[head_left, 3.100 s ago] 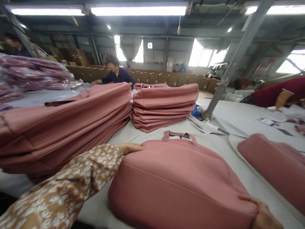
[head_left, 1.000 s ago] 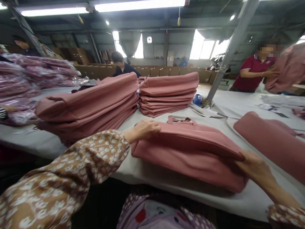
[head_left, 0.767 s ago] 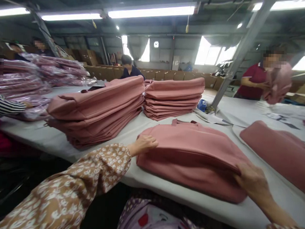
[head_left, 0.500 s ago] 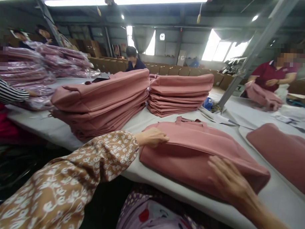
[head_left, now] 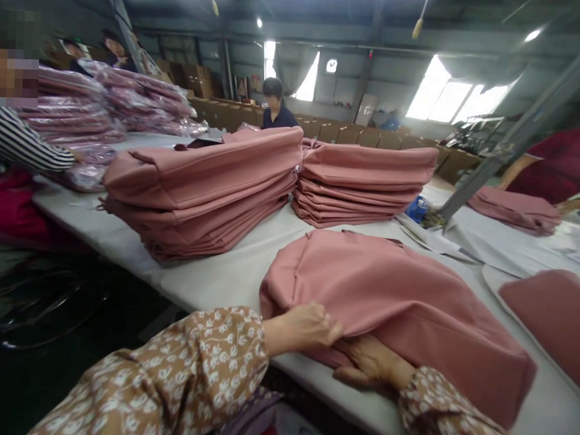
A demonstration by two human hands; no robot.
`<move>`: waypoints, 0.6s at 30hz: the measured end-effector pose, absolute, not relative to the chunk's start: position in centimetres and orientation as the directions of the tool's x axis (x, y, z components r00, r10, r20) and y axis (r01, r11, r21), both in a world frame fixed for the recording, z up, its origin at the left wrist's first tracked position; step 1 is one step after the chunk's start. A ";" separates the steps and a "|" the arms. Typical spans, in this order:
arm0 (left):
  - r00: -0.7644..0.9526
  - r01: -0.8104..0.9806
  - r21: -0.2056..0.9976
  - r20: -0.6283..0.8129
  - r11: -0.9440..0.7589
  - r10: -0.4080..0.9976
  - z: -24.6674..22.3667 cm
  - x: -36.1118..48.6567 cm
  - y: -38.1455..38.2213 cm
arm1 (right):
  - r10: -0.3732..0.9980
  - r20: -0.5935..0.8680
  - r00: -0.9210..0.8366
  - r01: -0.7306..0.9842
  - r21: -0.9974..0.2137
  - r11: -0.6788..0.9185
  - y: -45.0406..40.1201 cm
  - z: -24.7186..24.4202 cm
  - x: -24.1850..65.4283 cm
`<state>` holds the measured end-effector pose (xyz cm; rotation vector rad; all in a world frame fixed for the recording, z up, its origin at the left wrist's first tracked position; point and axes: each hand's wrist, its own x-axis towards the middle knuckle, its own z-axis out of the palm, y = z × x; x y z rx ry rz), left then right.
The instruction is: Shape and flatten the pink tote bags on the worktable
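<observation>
A pink bag point(head_left: 364, 277) lies on the white-covered table in front of me, its near side rumpled and lifted a little. My left hand point(head_left: 315, 326) is closed, gripping the near edge of the bag toward its left end. Right beside it, my right hand point(head_left: 373, 363) holds the lower layer at that same edge, with the thumb outside. Its fingers are partly hidden by the fabric. Behind this bag rise two stacks of matching pink bags, the left stack point(head_left: 200, 182) and the right stack point(head_left: 362, 175).
Another pink piece point(head_left: 553, 315) lies at the right on the table point(head_left: 211, 284). A slanted metal post point(head_left: 492, 161) stands behind it, near a blue object point(head_left: 416, 209). Plastic-wrapped pink goods point(head_left: 70, 108) are piled at the left, beside a person in striped sleeves. Other people work farther back.
Both hands have come together at the bag's near edge. My right hand has moved left from the bag's front, and the edge is now pulled up and creased.
</observation>
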<state>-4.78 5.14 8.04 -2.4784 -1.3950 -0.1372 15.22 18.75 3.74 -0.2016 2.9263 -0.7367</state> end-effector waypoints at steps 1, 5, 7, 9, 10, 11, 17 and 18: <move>0.500 0.864 -0.207 0.241 -0.460 0.832 6.9 -4.4 4.6 | -0.149 -0.080 -0.986 -0.090 -0.495 0.864 19.2 3.0 15.2; 0.347 0.936 -0.205 0.390 -0.287 0.853 3.3 -4.0 3.1 | -0.150 -0.108 -0.983 -0.081 -0.477 0.875 19.8 1.9 15.5; 0.281 0.956 -0.202 0.439 -0.211 0.853 2.6 -4.1 2.9 | -0.141 -0.119 -0.983 -0.074 -0.449 0.890 19.8 1.8 15.7; 0.244 0.965 -0.196 0.447 -0.173 0.860 2.7 -4.0 3.1 | -0.130 -0.105 -0.986 -0.073 -0.425 0.902 19.8 1.7 15.8; 0.232 0.968 -0.192 0.447 -0.161 0.864 3.0 -4.0 3.3 | -0.122 -0.090 -0.988 -0.075 -0.412 0.908 19.7 1.7 15.7; 0.223 0.970 -0.190 0.448 -0.151 0.866 3.4 -3.9 3.5 | -0.114 -0.070 -0.991 -0.077 -0.399 0.914 19.6 1.6 15.7; 0.238 0.965 -0.214 0.482 -0.150 0.843 6.8 -1.8 5.3 | -0.132 0.051 -0.990 -0.141 -0.350 0.926 18.8 1.3 15.8; 0.245 0.964 -0.221 0.513 -0.149 0.822 7.3 -1.2 5.6 | -0.130 0.086 -0.988 -0.151 -0.332 0.931 18.7 1.1 15.9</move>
